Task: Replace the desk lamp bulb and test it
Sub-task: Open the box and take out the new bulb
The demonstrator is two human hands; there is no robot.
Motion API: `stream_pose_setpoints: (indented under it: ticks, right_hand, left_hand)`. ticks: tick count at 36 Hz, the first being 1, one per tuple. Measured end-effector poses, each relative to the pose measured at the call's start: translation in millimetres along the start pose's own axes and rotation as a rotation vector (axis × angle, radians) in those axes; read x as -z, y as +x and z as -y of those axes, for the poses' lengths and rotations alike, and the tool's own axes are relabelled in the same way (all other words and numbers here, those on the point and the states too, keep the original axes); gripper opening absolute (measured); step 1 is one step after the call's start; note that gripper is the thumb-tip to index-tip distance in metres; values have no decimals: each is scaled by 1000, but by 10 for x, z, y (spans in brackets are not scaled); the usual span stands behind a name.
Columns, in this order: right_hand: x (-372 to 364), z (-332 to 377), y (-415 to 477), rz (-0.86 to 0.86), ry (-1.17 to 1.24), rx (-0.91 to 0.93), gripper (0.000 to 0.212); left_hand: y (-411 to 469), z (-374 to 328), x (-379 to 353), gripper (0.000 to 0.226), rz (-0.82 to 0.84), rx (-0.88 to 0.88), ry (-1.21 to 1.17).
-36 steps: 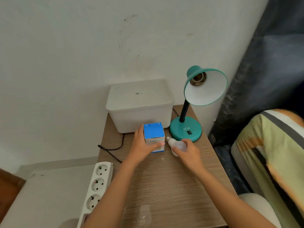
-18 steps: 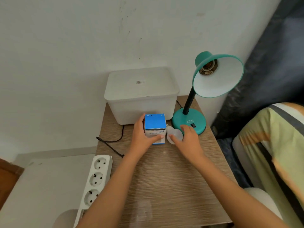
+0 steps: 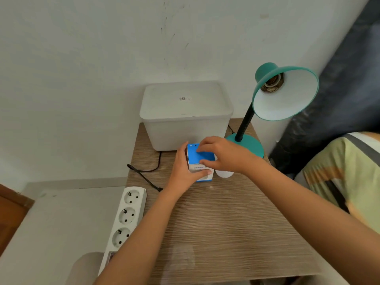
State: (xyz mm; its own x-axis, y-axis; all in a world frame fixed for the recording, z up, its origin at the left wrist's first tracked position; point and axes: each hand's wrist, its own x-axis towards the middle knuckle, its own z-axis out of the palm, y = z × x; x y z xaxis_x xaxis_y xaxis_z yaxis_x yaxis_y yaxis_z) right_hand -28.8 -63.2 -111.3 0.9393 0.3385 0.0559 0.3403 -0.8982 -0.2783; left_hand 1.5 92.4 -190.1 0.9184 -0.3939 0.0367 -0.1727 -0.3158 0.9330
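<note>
A teal desk lamp (image 3: 285, 93) stands at the table's back right, its shade tilted toward me and its socket (image 3: 272, 83) bare. A small blue and white bulb box (image 3: 200, 158) stands in front of the white bin. My left hand (image 3: 185, 171) grips the box's left side and front. My right hand (image 3: 224, 155) rests its fingers on the box's blue top. A white bulb (image 3: 224, 173) lies on the table just right of the box, partly hidden under my right hand.
A lidded white plastic bin (image 3: 185, 114) sits against the wall. A black cord (image 3: 148, 173) runs from behind it across the wooden table (image 3: 226, 223). A white power strip (image 3: 125, 214) lies off the table's left edge. A striped cushion (image 3: 349, 177) is at right.
My right hand let go of the white bulb, left it lying on the table, and moved left onto the top of the box. My left hand kept its hold on the box.
</note>
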Motion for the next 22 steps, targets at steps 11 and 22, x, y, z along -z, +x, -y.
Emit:
stream_pose_setpoints:
  ticks: [11, 22]
  right_hand:
    - [140, -26, 106, 132, -44, 67, 46]
    - [60, -9, 16, -304, 198, 9, 29]
  left_hand:
    - [-12, 24, 17, 108, 80, 19, -44]
    - [-87, 25, 23, 96, 60, -64, -35]
